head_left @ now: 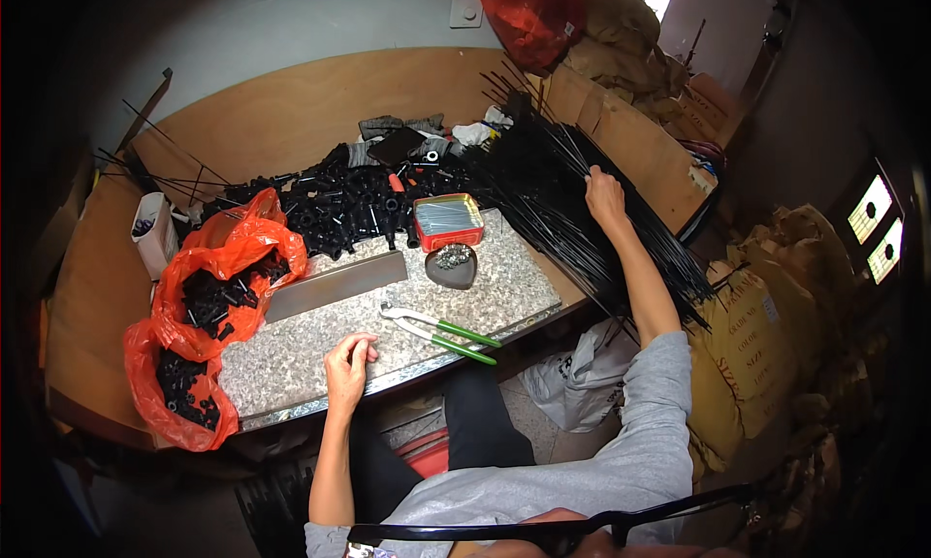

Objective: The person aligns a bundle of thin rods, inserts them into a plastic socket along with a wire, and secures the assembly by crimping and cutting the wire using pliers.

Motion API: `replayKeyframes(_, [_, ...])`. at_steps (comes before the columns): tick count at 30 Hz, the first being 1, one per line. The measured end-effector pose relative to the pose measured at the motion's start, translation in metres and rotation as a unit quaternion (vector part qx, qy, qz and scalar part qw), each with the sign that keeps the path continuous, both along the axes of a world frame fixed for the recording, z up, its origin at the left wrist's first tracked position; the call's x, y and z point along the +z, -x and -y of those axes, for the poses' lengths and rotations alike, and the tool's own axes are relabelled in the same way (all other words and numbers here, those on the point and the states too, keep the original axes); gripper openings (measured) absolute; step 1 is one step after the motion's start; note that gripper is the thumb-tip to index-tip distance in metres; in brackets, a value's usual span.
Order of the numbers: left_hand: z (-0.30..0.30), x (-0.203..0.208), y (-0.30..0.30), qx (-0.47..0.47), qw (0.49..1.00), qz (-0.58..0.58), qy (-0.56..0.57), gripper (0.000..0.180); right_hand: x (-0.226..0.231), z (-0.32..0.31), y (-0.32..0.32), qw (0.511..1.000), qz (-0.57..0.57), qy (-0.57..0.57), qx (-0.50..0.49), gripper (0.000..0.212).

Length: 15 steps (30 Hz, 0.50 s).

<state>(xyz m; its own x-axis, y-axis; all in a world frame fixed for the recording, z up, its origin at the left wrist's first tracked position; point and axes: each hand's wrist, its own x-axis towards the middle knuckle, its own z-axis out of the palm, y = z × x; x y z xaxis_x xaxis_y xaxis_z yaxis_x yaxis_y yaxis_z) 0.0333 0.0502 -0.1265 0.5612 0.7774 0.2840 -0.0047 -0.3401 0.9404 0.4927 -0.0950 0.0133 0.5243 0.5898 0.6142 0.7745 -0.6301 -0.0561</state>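
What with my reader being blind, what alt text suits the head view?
A person's right hand is at a heap of thin black rods, seemingly pinching some; the left hand, apparently empty, is near the front edge of a speckled slab. Green-handled pliers and a red tin lie on it; orange bags of black parts sit at left.

Black rods (543, 194), green-handled pliers (458, 348), speckled grey slab (291, 354), orange-red bags (215, 257)

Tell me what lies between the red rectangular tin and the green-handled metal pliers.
In the head view, a dark rounded dish of small shiny metal pieces lies between the tin and the pliers.
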Motion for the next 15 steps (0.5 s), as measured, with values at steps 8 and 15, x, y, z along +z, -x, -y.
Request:
replayKeyframes(8, [0.002, 0.003, 0.002, -0.002, 1.000, -0.007, -0.014, 0.016, 0.007, 0.005, 0.000, 0.999, 0.015, -0.030, -0.021, 0.016])
replayKeyframes(15, [0.003, 0.005, 0.001, -0.009, 1.000, -0.004, -0.004, 0.017, 0.058, 0.019, 0.025, 0.986, -0.113, -0.119, 0.020, 0.031])
